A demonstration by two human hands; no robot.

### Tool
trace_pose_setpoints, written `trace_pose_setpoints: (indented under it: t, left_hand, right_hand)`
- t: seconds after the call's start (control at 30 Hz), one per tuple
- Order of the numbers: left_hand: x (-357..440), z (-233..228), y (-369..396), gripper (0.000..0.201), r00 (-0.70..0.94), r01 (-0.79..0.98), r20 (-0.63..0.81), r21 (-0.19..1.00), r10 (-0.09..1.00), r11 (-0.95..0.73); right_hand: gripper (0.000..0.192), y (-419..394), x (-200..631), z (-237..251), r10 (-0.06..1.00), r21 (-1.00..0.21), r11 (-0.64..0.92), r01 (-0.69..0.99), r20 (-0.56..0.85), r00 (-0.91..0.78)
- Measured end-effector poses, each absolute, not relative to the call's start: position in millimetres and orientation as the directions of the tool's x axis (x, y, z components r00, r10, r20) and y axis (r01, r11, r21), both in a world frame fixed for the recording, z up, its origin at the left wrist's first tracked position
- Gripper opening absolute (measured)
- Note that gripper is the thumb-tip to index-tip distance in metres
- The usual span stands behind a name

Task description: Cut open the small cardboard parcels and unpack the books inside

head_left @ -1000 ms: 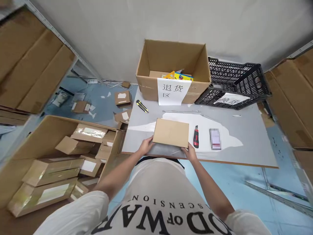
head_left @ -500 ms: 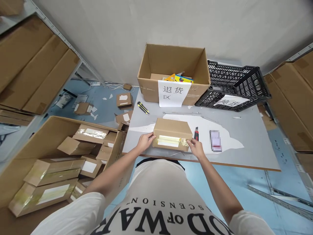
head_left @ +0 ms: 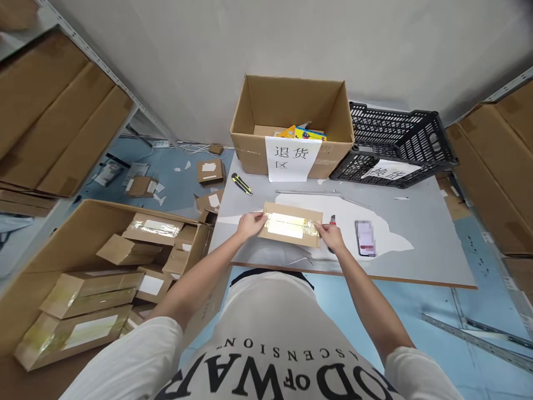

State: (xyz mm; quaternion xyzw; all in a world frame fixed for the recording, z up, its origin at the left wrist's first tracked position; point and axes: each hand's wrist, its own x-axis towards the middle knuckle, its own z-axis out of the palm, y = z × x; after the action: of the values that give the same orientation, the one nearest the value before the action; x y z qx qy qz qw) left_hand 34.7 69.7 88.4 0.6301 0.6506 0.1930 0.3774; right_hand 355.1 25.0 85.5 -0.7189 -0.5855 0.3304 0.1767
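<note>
Between my two hands is a small brown cardboard box (head_left: 272, 236), its taped face with a white label turned up toward me. My left hand (head_left: 251, 224) grips its left end, thumb on the taped face. At the right end, the fingers of my right hand (head_left: 332, 236) pinch the edge. Partly covered by that hand, a red and black utility knife (head_left: 332, 220) lies on the table. Farther right lies a phone (head_left: 365, 238) with its screen lit and blurred. A yellow and black utility knife (head_left: 242, 184) rests toward the table's left edge.
A large open carton (head_left: 254, 158) with a paper sign stands at the back of the table (head_left: 433, 239). Beside it leans a black plastic crate (head_left: 400, 150). To my left, a big carton (head_left: 89, 214) holds several taped boxes. More small boxes (head_left: 210, 171) lie on the floor.
Both hands have tilted the box, so its labelled side now faces up and its former top is turned away. My view has shifted slightly.
</note>
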Motion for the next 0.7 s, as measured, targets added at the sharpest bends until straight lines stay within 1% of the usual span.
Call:
trace_pose_setpoints:
  t: [0.07, 0.13, 0.2, 0.27, 0.33, 0.5, 0.6, 0.67, 0.7]
  left_hand:
    - [33.1, 79.8, 65.2, 0.045, 0.131, 0.558, -0.237, 0.820, 0.963, 0.126]
    - [33.2, 70.7, 61.6, 0.057, 0.147, 0.419, -0.217, 0.897, 0.965, 0.138]
    - [34.9, 62.9, 59.8, 0.063, 0.119, 0.305, -0.218, 0.936, 0.969, 0.173]
    - [36.9, 57.5, 59.4, 0.065, 0.081, 0.239, -0.228, 0.949, 0.970, 0.204]
    - [38.1, 54.8, 59.5, 0.065, 0.050, 0.217, -0.237, 0.951, 0.970, 0.221]
    - [38.3, 56.6, 57.2, 0.065, 0.016, 0.224, -0.247, 0.945, 0.969, 0.237]
    - [39.0, 57.6, 54.0, 0.064, -0.005, 0.242, -0.253, 0.939, 0.967, 0.246]
    - [40.1, 56.4, 51.4, 0.063, -0.020, 0.249, -0.261, 0.934, 0.965, 0.258]
    - [40.7, 55.5, 49.8, 0.063, -0.023, 0.252, -0.261, 0.933, 0.965, 0.258]
  right_hand:
    - [0.057, 25.2, 354.6, 82.2, 0.952, -0.654, -0.283, 0.701, -0.278, 0.126]
    - [0.055, 26.1, 354.6, 79.6, 0.944, -0.667, -0.317, 0.674, -0.289, 0.159]
    - [0.054, 27.5, 355.1, 77.9, 0.934, -0.681, -0.351, 0.642, -0.306, 0.186]
    - [0.052, 29.0, 355.6, 77.2, 0.926, -0.694, -0.373, 0.616, -0.320, 0.200]
    - [0.052, 29.9, 355.6, 76.9, 0.925, -0.700, -0.377, 0.607, -0.324, 0.200]
    - [0.056, 28.6, 354.9, 72.1, 0.925, -0.697, -0.375, 0.612, -0.323, 0.199]
    - [0.063, 25.3, 362.0, 60.1, 0.927, -0.744, -0.371, 0.556, -0.329, 0.178]
    - [0.067, 21.3, 373.0, 48.2, 0.915, -0.763, -0.402, 0.505, -0.323, 0.241]
    - [0.066, 18.7, 379.7, 41.7, 0.899, -0.742, -0.433, 0.512, -0.317, 0.302]
